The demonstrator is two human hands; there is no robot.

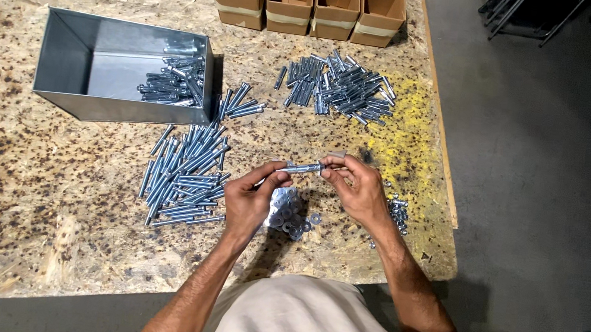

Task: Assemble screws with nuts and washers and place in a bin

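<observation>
One bolt (303, 168) is pinched at its ends between left hand (250, 202) and right hand (356, 188); assembly seems underway, and a washer (289, 214) is judged needed next.

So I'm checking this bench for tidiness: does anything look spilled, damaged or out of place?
Nothing looks damaged. The bolts lie in a loose heap beside the metal bin, sleeves are scattered below the boxes, and nuts sit near the table edge. A yellow stain marks the board.
</observation>
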